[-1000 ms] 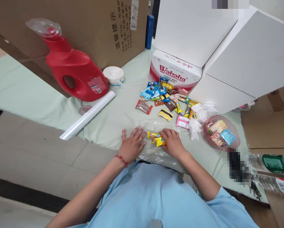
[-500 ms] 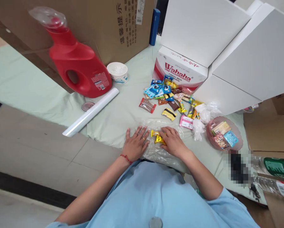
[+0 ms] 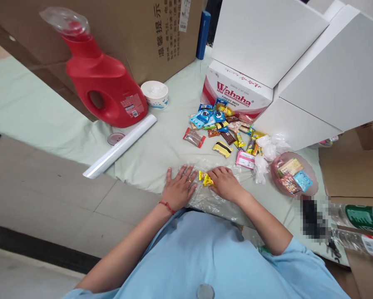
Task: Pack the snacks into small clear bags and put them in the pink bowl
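My left hand (image 3: 179,189) lies flat with its fingers spread, on the left edge of a clear plastic film (image 3: 216,203) at the table's front. Beside it, my right hand (image 3: 226,184) curls its fingers over small yellow-wrapped candies (image 3: 206,179) on the film and partly hides them. Just beyond the hands are a yellow packet (image 3: 223,149), a pink-and-white packet (image 3: 245,159) and a red-ended brown packet (image 3: 193,137). Behind these, a heap of wrapped snacks (image 3: 208,118) rests against a Wahaha carton (image 3: 236,90).
At right, a pink bowl (image 3: 311,189) holds several packets, with crumpled clear plastic (image 3: 261,168) beside it. A white roll (image 3: 120,146), a red jug (image 3: 102,79) and a paper tub (image 3: 155,95) stand or lie left. Plastic bottles (image 3: 362,218) lie far right.
My right hand has drawn slightly left and its fingers have closed in over the yellow candies, covering more of them. The left hand stays in place.
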Demonstrator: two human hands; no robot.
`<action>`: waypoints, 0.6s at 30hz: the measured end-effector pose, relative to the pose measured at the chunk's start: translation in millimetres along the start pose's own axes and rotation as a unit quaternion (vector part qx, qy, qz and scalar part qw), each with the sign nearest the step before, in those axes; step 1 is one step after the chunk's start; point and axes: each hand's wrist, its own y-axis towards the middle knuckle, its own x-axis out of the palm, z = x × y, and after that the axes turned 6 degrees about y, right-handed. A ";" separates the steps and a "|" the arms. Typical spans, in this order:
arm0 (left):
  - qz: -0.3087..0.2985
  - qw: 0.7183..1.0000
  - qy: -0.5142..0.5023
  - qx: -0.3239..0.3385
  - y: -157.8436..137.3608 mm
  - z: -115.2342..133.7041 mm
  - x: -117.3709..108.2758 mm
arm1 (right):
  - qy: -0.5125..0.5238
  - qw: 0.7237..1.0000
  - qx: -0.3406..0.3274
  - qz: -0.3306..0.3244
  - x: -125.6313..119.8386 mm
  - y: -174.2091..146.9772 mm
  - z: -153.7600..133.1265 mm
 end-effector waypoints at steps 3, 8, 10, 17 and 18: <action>-0.007 1.000 0.002 -0.006 1.1 1.7 -0.7 | -0.001 1.000 0.024 -0.016 -5.9 -0.1 9.5; -0.022 1.000 0.010 -0.008 1.9 3.2 -1.1 | 0.025 0.998 0.059 0.010 -24.2 -12.9 20.0; -0.017 1.000 0.013 -0.008 1.6 3.1 0.3 | 0.029 0.997 0.058 0.030 -25.6 -13.0 11.5; -0.005 1.000 0.007 -0.008 0.2 -2.1 2.7 | 0.040 0.998 0.039 0.024 1.7 6.5 -21.7; -0.004 1.000 0.002 -0.008 -0.8 -3.7 1.7 | 0.049 0.998 0.034 0.031 3.1 5.1 -20.0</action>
